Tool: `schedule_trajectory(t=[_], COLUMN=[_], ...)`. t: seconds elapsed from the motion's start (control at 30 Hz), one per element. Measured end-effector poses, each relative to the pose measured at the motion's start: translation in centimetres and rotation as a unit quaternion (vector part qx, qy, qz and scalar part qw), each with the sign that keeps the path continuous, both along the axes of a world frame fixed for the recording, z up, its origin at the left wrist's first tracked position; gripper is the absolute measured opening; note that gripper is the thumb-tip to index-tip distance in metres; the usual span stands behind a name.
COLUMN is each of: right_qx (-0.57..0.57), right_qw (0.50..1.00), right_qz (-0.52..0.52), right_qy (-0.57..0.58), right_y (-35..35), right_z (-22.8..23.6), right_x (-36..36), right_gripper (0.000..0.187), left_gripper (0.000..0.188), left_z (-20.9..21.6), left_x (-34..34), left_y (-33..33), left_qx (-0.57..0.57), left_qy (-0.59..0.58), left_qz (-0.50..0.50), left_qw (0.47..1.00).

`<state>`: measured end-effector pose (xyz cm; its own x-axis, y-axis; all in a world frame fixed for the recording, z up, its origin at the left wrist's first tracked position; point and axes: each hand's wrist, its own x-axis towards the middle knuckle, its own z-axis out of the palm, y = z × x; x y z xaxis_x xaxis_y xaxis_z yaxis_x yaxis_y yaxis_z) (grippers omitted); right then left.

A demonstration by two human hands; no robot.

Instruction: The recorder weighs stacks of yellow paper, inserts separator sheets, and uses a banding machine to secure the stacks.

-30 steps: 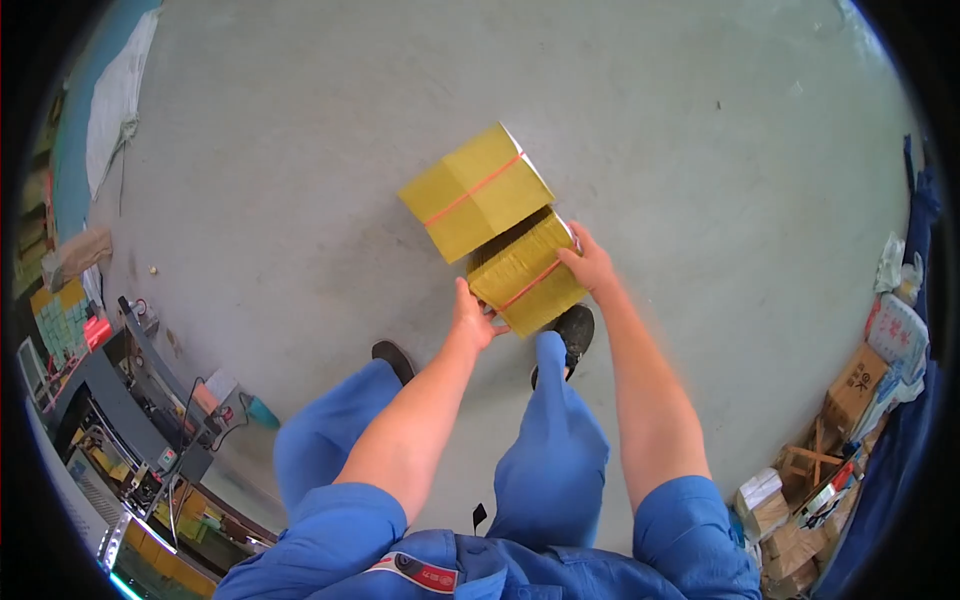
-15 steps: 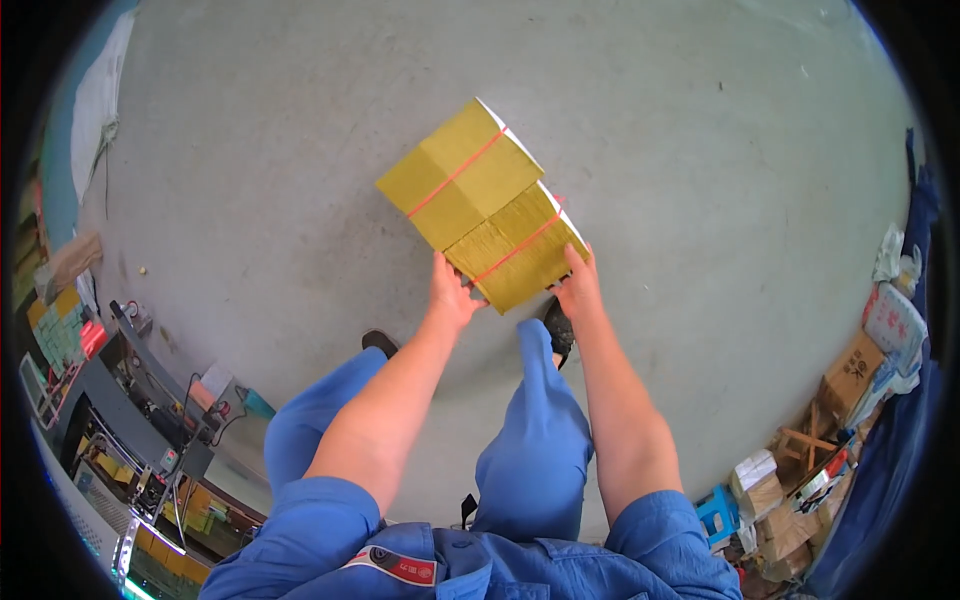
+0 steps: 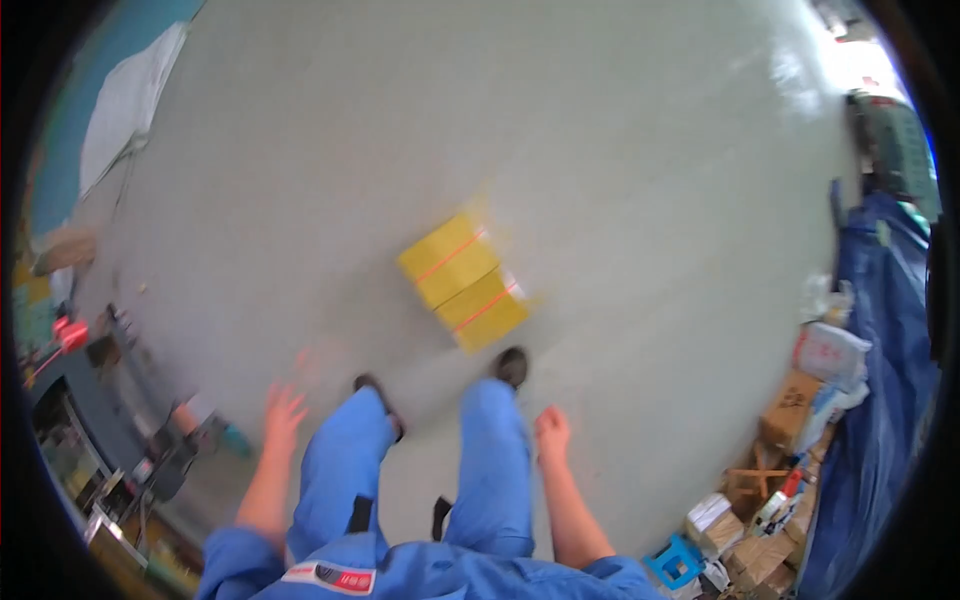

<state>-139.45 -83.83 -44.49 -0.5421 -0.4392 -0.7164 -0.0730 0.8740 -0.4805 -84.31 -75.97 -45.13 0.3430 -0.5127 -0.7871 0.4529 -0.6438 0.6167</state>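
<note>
Head view showed two yellow bundles (image 3: pixel 440 270) (image 3: pixel 487 318) (each crossed by a red band (image 3: pixel 448 255)) adjoining on the floor (image 3: pixel 660 260) near the right shoe (image 3: pixel 511 367), with the left hand (image 3: pixel 286 412) spread and the right hand (image 3: pixel 552 434) curled in.

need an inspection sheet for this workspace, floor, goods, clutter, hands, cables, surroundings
Surface: grey floor, faint scuffs, a shiny patch toward the upper right.
Job's things: far yellow bundle and near yellow bundle lie side by side on the floor, each with a red band.
Clutter: brown carton, wrapped packages and blue stool crowd the lower right.
Left hand: fingers spread, away from the bundles.
Right hand: fingers look curled, blurred, away from the bundles.
Cables: cannot tell, blurred around the grey machine.
Surroundings: dark blue sheet right, white sheet upper left.
</note>
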Motion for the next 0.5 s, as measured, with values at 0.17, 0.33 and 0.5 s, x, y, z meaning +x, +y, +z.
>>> schedule_trajectory(t=[0.17,0.33,0.5], right_qx=[0.007,-0.041,0.173], right_qw=[0.970,0.834,0.668], right_qz=[0.242,0.540,0.645], right_qy=[0.033,-0.103,-0.328], right_y=[-1.8,-5.4,-3.7], right_z=[8.5,16.8,20.0], right_x=[2.8,15.0,28.5], right_gripper=[0.033,0.034,0.030], left_gripper=[0.043,0.038,0.035], left_z=[10.8,16.1,22.3], left_x=[6.0,-0.5,-14.5], left_y=[18.7,31.3,44.2], left_qx=[0.232,0.230,0.179], left_qy=[-0.071,-0.030,-0.031], left_qz=[-0.017,0.125,0.285], left_qw=[0.970,0.965,0.941])
